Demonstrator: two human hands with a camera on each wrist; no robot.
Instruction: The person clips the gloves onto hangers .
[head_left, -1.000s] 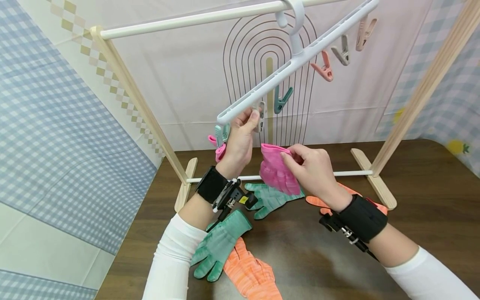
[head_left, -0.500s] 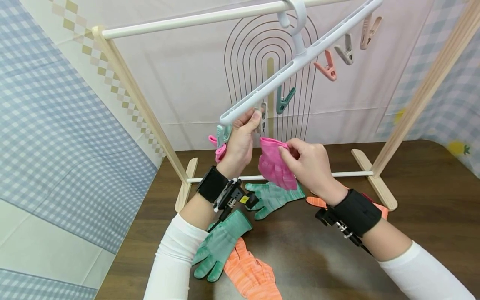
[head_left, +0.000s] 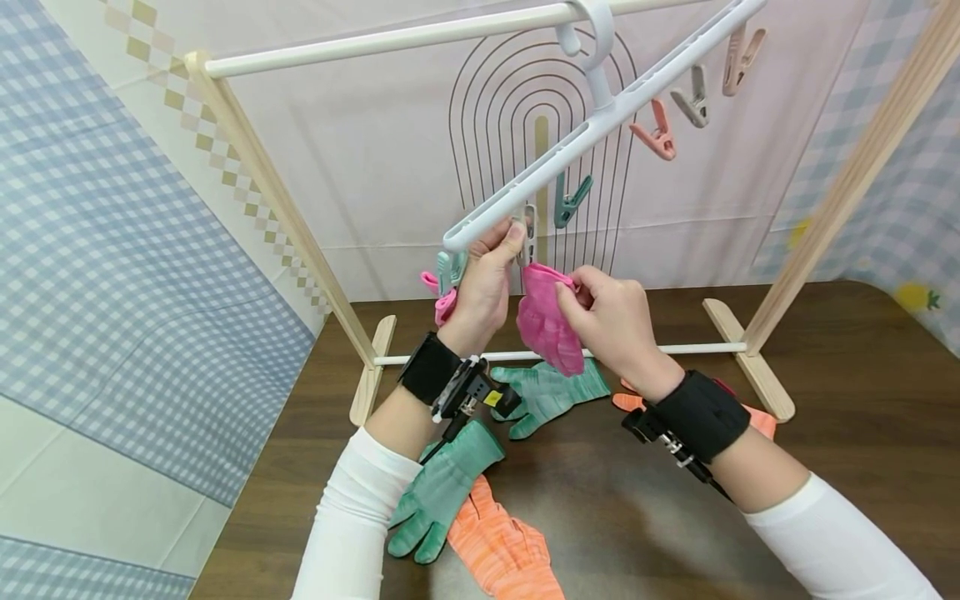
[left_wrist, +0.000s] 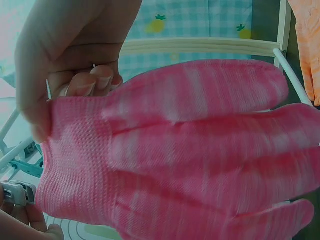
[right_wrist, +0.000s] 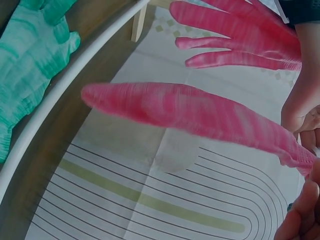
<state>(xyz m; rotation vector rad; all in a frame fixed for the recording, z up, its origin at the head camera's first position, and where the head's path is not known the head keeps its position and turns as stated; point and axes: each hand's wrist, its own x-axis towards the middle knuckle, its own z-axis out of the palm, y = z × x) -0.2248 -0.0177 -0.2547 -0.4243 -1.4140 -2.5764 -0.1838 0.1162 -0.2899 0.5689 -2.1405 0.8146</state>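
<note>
My left hand (head_left: 483,287) pinches a grey clothespin (head_left: 529,233) that hangs beneath the white hanger (head_left: 540,171). Just below that clothespin, my right hand (head_left: 617,323) grips the cuff of a pink glove (head_left: 550,323), whose fingers dangle downward. The left wrist view shows the glove's knit cuff close beside the grey clothespin (left_wrist: 19,193), apparently outside its jaws. A second pink glove (right_wrist: 235,30) hangs behind my left wrist; the mint clothespin (head_left: 451,268) holds its cuff, mostly hidden by my hand in the head view.
Teal, coral, grey and beige clothespins hang along the hanger, including the teal one (head_left: 573,200). Its hook sits on the white rod (head_left: 390,40) of a wooden stand (head_left: 262,179). Green gloves (head_left: 442,492) and orange gloves (head_left: 506,546) lie on the dark table (head_left: 600,517).
My right hand has raised the pink glove and brought it left, right up under the grey clothespin. The left hand keeps its pinch, shifting slightly right with the hanger.
</note>
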